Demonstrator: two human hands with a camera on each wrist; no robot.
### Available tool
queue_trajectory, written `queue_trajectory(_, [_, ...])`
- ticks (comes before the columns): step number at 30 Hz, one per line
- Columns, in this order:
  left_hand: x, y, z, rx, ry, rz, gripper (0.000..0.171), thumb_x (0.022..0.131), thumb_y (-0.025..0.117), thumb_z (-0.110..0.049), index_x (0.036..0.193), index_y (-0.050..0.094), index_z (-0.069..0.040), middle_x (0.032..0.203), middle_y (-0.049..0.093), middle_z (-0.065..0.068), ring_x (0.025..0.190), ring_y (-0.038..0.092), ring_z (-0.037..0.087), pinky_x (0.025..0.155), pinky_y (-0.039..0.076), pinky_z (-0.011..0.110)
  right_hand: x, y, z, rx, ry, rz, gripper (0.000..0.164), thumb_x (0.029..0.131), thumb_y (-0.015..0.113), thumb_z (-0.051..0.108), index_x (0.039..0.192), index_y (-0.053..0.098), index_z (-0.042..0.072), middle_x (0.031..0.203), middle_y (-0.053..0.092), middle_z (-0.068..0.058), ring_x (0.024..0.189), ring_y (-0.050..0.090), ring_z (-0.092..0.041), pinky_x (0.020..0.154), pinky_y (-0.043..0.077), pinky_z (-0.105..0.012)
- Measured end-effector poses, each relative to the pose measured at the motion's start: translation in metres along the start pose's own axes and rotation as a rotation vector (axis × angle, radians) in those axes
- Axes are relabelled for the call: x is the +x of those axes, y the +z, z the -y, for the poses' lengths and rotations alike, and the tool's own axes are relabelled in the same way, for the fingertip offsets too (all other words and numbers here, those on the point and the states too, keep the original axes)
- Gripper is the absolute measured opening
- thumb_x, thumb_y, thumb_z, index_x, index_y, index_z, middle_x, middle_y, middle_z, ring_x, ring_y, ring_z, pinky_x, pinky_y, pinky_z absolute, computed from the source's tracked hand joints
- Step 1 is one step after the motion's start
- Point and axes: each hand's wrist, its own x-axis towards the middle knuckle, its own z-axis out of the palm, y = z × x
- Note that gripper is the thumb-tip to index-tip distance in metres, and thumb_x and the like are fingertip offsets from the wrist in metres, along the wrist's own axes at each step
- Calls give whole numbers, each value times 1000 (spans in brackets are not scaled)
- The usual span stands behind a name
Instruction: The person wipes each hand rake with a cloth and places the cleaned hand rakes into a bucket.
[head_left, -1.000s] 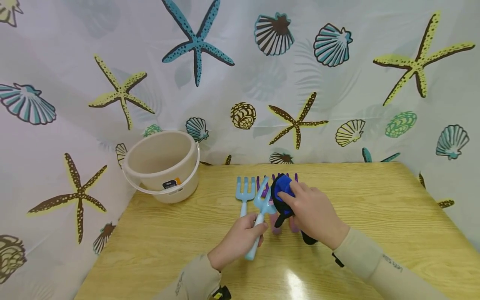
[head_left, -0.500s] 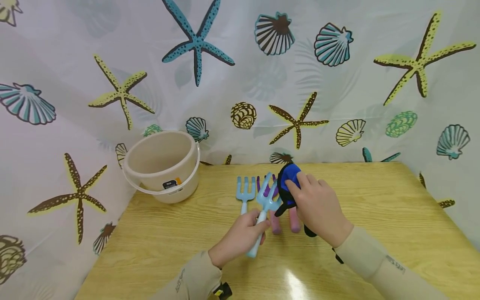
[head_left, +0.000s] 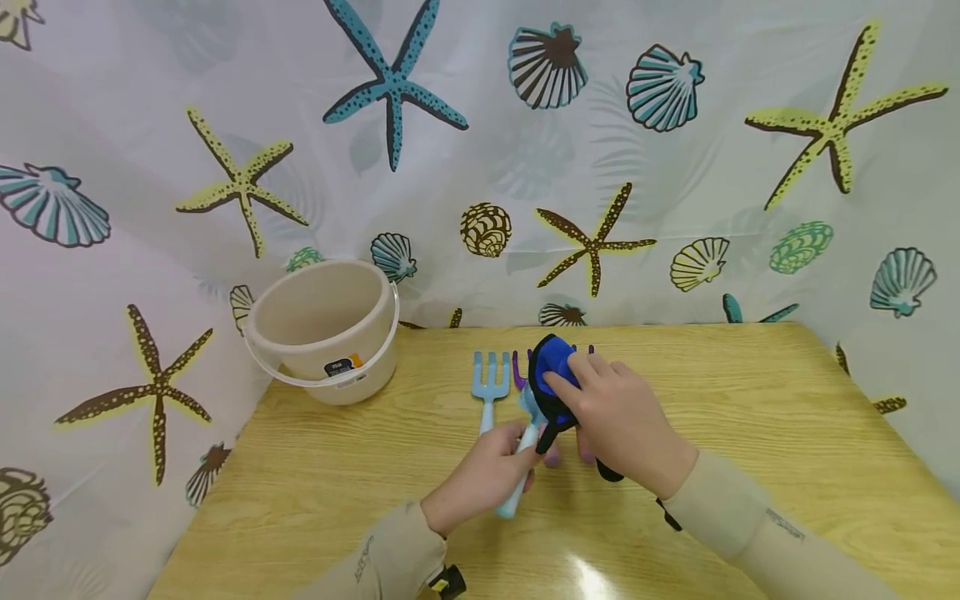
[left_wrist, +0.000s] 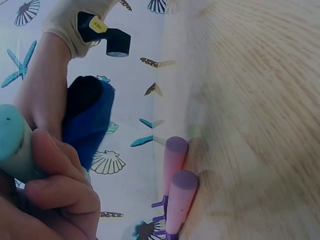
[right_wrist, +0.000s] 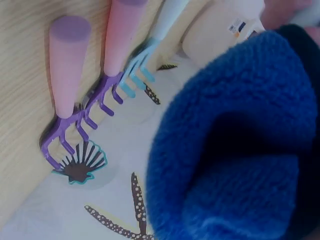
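My left hand [head_left: 480, 475] grips the handle of a light blue hand fork [head_left: 512, 497], held at a tilt above the table. In my right hand [head_left: 618, 421] is a fuzzy blue cleaning cloth [head_left: 553, 360] with black edging, bunched over the head of that fork, so its tines are hidden in the head view. A black rounded end [head_left: 609, 472] shows below the right hand. The cloth [right_wrist: 230, 100] fills much of the right wrist view. From the left wrist, the fork's handle end [left_wrist: 12, 142] sits in my curled fingers.
A second light blue fork [head_left: 491, 387] lies left of the held one. Two purple forks with pink handles [right_wrist: 70, 65] lie beside it, partly behind the cloth in the head view. A beige bucket [head_left: 356, 375] stands at the back left, by the seashell-patterned curtain [head_left: 450, 183].
The cloth first slid right, off part of the fork's tines, then came back left and covers the fork's head. My left hand stays nearly in place on the handle.
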Motion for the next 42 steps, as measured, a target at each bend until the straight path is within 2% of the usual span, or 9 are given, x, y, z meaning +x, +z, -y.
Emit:
queue_trajectory(2, [0, 1, -2, -7, -5, 6, 21, 104, 50, -18, 117, 62, -6, 64, 56, 3, 49, 40, 13, 47, 34, 26, 2, 2, 1, -18, -10, 16, 47, 75, 87, 13, 120, 73, 12, 108, 63, -16, 90, 62, -29, 64, 56, -36])
queue_trajectory(6, [0, 2, 0, 5, 3, 3, 21, 104, 51, -22, 110, 61, -4, 64, 56, 2, 48, 41, 13, 46, 35, 26, 3, 7, -1, -35, 24, 36, 38, 82, 82, 9, 119, 74, 13, 112, 64, -17, 96, 64, -30, 69, 57, -39])
queue_trajectory(12, [1, 0, 2, 42, 40, -9, 23, 105, 50, -26, 104, 59, -4, 64, 55, 2, 49, 43, 13, 47, 37, 26, 7, 8, -3, -47, 58, 35, 38, 82, 81, 11, 119, 74, 13, 115, 65, -18, 98, 64, -31, 74, 58, -43])
queue_trajectory(20, [1, 0, 0, 57, 22, -39, 22, 104, 52, -27, 104, 60, -6, 63, 57, 2, 50, 45, 13, 47, 38, 25, 10, 7, -4, -68, 88, -9, 39, 79, 82, 13, 118, 74, 12, 113, 65, -18, 92, 64, -32, 72, 59, -43])
queue_trajectory(25, [1, 0, 1, 61, 12, -43, 22, 104, 52, -27, 103, 60, -6, 63, 57, 2, 49, 44, 13, 46, 37, 25, 12, 4, -3, -54, 91, -37, 41, 77, 79, 8, 118, 74, 12, 113, 65, -19, 91, 64, -32, 71, 58, -43])
queue_trajectory(32, [1, 2, 3, 93, 27, -24, 24, 104, 51, -28, 98, 59, -7, 60, 57, -1, 42, 38, 10, 42, 30, 25, 17, 7, 3, 49, 32, 29, 57, 66, 87, 11, 121, 73, 14, 114, 64, -17, 95, 66, -32, 75, 59, -42])
queue_trajectory(38, [0, 5, 3, 124, 30, -31, 22, 104, 51, -27, 95, 58, -9, 61, 58, 0, 44, 41, 11, 43, 34, 25, 15, 14, -1, 53, 120, 37, 54, 67, 79, 4, 120, 73, 14, 119, 63, -20, 98, 66, -34, 71, 59, -44])
queue_trajectory(42, [-1, 5, 0, 133, 45, -45, 20, 103, 51, -26, 95, 58, -9, 63, 58, 1, 46, 43, 12, 44, 35, 26, 15, 12, -2, 38, 129, 4, 54, 70, 75, 3, 122, 72, 13, 123, 63, -21, 99, 65, -35, 70, 58, -44])
